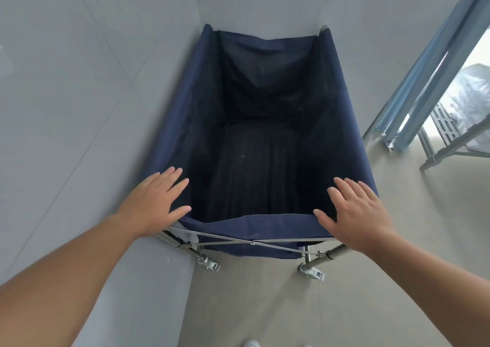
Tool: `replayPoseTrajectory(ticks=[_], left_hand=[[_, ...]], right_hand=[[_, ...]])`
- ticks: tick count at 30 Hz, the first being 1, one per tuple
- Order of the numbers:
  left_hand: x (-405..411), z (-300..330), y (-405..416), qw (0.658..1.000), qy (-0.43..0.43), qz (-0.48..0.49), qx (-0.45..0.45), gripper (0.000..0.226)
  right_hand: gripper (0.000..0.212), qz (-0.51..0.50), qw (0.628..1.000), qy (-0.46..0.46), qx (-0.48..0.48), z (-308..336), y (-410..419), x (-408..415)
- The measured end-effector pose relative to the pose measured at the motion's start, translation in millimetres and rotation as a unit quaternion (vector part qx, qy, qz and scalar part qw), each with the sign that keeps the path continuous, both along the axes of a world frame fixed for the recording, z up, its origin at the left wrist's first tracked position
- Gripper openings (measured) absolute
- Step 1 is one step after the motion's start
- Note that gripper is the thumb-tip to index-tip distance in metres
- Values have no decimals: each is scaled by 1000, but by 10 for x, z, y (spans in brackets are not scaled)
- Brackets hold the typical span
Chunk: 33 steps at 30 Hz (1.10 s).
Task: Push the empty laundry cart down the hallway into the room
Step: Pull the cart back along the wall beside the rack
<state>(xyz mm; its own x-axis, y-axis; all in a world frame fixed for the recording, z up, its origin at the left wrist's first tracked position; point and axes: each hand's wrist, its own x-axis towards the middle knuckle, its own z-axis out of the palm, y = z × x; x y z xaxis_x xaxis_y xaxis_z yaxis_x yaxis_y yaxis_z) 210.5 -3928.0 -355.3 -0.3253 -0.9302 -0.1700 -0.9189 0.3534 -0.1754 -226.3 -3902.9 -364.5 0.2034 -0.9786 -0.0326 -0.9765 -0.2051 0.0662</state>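
The laundry cart (252, 227) is a dark blue fabric bag on a metal folding frame with caster wheels (313, 269). It stands right in front of me, pressed into the corner between two grey walls. The bag's inside is dark and holds nothing. My left hand (156, 201) hovers flat over the near left corner of the rim, fingers spread. Over the near right corner my right hand (352, 211) is likewise flat with fingers apart. Neither hand grips the frame.
A grey tiled wall (79, 108) runs close along the cart's left side, and another wall (265, 2) stands behind it. To the right are a blue-grey sliding door frame (424, 81), a metal rack leg (445, 124) and beige floor (384, 280). A white shoe tip (250, 342) shows below.
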Motion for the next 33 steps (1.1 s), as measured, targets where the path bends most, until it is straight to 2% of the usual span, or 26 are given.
replayPoseTrajectory(ticks=[11,33], left_hand=[[-40,-86,-24,999,-45,4,-26,88],[17,-61,-56,1000,-21,8,-20,86]], right_hand=[[67,-13,1000,23,9,-15,-12,23],[60,-17,999,41,7,-61,-43,78]])
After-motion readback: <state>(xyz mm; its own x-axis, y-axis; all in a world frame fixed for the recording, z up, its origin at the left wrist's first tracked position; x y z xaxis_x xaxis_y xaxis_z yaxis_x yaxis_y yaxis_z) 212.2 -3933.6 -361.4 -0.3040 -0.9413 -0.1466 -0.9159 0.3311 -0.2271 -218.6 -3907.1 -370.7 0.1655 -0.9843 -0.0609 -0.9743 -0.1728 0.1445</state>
